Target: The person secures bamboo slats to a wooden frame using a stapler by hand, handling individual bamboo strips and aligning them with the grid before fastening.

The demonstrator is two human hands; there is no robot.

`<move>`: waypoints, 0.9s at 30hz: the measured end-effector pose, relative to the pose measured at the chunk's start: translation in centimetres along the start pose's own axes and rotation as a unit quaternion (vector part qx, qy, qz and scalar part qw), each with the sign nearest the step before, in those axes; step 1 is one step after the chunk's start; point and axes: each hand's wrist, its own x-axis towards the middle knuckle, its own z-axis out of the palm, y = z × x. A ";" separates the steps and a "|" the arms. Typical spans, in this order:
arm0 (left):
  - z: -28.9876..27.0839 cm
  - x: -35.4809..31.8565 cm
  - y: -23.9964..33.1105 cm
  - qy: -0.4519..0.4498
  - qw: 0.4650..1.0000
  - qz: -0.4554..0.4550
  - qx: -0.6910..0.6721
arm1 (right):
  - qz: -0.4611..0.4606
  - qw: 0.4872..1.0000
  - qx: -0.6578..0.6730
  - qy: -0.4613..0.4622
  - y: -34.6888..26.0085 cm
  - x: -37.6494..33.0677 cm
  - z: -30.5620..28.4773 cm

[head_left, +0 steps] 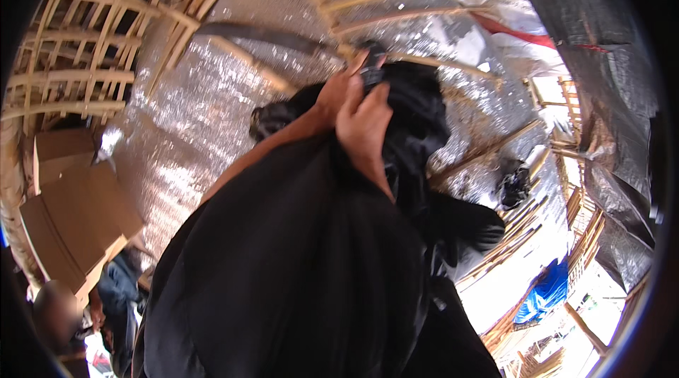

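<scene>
My left hand [335,97] and my right hand [364,123] are close together at the upper middle, fingers curled around a small black piece [372,72] that sticks up between them. It looks like bunched black fabric or a strap; its exact kind is unclear. Just beyond and to the right hangs a larger mass of black cloth [419,106], right up against my right hand. Black fabric [283,258] covers the lower middle of the view and hides most of my right forearm. A dark curved strip [265,36] lies to the left of my hands.
Silvery sheeting [177,134] spreads around me, with bamboo lattice [85,38] at upper left. Cardboard boxes [85,212] stand at left, near another person [60,314]. Bamboo strips [506,240] and a blue sheet [544,297] lie at right, below dark tarpaulin [601,95].
</scene>
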 end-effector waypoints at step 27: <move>-5.2 6.9 1.3 0.031 0.999 0.006 -0.034 | -0.050 0.985 -0.157 -0.040 12.8 18.4 -2.9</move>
